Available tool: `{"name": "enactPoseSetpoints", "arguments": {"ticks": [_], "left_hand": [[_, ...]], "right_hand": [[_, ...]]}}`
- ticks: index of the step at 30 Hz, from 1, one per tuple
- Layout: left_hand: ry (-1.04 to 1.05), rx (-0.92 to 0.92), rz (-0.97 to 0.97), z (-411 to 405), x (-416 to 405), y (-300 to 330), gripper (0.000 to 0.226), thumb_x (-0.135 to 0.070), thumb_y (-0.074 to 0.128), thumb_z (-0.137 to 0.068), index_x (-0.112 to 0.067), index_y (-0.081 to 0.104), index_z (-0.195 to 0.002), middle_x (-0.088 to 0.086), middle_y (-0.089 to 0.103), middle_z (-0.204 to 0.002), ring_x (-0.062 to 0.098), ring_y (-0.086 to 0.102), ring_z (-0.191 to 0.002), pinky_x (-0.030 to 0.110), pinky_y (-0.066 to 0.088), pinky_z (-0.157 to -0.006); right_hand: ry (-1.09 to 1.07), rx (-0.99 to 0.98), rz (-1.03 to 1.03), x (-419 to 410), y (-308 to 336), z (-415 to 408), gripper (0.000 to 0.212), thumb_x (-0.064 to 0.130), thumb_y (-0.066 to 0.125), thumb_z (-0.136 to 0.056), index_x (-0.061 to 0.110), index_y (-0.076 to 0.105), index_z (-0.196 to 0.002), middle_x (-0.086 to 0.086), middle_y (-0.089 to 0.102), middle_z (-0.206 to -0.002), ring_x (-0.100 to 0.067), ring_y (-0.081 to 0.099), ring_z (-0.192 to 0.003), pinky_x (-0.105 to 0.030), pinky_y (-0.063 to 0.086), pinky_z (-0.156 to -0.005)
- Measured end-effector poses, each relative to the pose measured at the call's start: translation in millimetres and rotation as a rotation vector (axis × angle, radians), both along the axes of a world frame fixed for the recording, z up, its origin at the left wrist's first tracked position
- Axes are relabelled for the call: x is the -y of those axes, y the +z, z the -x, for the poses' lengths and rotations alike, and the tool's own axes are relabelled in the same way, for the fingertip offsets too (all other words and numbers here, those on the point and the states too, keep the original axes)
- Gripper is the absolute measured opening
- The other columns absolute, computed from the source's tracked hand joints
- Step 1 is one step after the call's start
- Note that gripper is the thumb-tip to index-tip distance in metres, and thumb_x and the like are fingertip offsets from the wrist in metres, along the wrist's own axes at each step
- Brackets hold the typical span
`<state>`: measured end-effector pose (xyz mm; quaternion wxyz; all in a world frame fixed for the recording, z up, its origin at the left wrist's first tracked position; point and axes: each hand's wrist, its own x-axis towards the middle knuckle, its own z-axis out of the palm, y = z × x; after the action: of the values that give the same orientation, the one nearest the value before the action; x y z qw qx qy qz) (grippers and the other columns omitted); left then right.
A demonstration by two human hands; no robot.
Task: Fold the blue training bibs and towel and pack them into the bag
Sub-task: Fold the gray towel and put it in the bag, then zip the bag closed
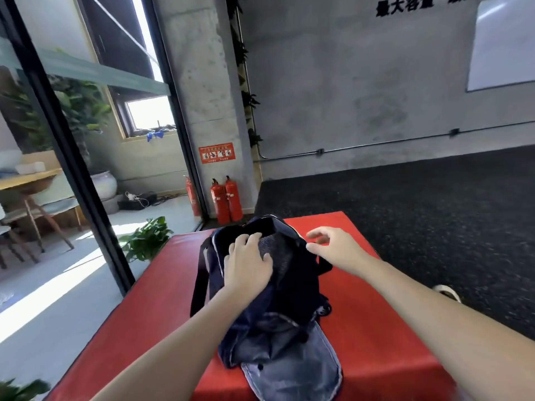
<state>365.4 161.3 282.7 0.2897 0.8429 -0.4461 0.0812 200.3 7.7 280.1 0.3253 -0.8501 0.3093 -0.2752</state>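
Dark bag [278, 287] on red mat [376, 328], both hands at it.
Left hand [247, 263] presses flat on bag top, fingers relaxed; right hand [333, 247] hovers beside bag, released.

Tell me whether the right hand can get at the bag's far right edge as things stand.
Probably yes. The right hand hangs open just beside the dark bag, nothing between them; the left hand rests further left on the bag's top.

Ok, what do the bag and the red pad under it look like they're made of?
The bag looks like soft dark navy fabric, probably nylon or polyester: it slumps and creases, with a mesh-like panel near the left hand. Its paler flap looks like matte woven cloth. The red pad seems vinyl-covered foam: a smooth, slightly glossy skin with soft highlights, though the filling is hidden.
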Motion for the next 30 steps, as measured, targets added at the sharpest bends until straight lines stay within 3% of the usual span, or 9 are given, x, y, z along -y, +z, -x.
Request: {"name": "enactPoseSetpoints", "arguments": {"ticks": [9, 18, 20, 24, 30], "left_hand": [[-0.393, -0.086, -0.048, 175, 31, -76, 0.048, -0.037, 0.060, -0.093, -0.028, 0.050, -0.140, -0.005, 0.052, -0.139, 0.018, 0.051, -0.128, 0.037, 0.046, -0.101], [-0.749, -0.216, -0.386, 366, 32, -163, 0.048, -0.034, 0.057, -0.092, -0.023, 0.049, -0.138, 0.003, 0.059, -0.135, 0.026, 0.055, -0.125, 0.039, 0.045, -0.103], [-0.808, -0.262, -0.472, 399, 28, -185, 0.045, -0.034, 0.057, -0.093, -0.020, 0.049, -0.134, 0.005, 0.061, -0.128, 0.029, 0.058, -0.121, 0.041, 0.046, -0.102], [-0.904, -0.205, -0.619, 449, 27, -230, 0.067, -0.041, 0.063, -0.093, -0.020, 0.036, -0.150, 0.007, 0.058, -0.135, 0.026, 0.056, -0.123, 0.041, 0.048, -0.101], [-0.958, -0.175, -0.777, 497, 44, -277, 0.067, -0.041, 0.062, -0.094, -0.022, 0.033, -0.151, 0.007, 0.055, -0.137, 0.028, 0.056, -0.121, 0.044, 0.050, -0.097]], "right_hand": [[-0.213, -0.040, -0.096, -32, -79, 176, 0.025, 0.031, 0.074, -0.088, 0.025, 0.072, -0.113, 0.011, 0.072, -0.109, -0.006, 0.066, -0.100, -0.025, 0.049, -0.095], [-0.544, -0.181, -0.327, -82, -196, 396, 0.032, 0.032, 0.073, -0.088, 0.022, 0.069, -0.117, 0.006, 0.071, -0.103, -0.012, 0.066, -0.096, -0.034, 0.053, -0.092], [-0.599, -0.245, -0.396, -92, -225, 432, 0.037, 0.033, 0.074, -0.088, 0.019, 0.066, -0.122, 0.004, 0.070, -0.108, -0.015, 0.066, -0.098, -0.033, 0.053, -0.093], [-0.713, -0.349, -0.502, -110, -283, 487, 0.045, 0.036, 0.071, -0.090, 0.016, 0.063, -0.129, -0.001, 0.068, -0.120, -0.017, 0.062, -0.106, -0.029, 0.049, -0.092], [-0.881, -0.457, -0.634, -123, -365, 527, 0.061, 0.042, 0.067, -0.085, 0.017, 0.052, -0.139, -0.007, 0.057, -0.134, -0.028, 0.054, -0.120, -0.039, 0.048, -0.095]]}}
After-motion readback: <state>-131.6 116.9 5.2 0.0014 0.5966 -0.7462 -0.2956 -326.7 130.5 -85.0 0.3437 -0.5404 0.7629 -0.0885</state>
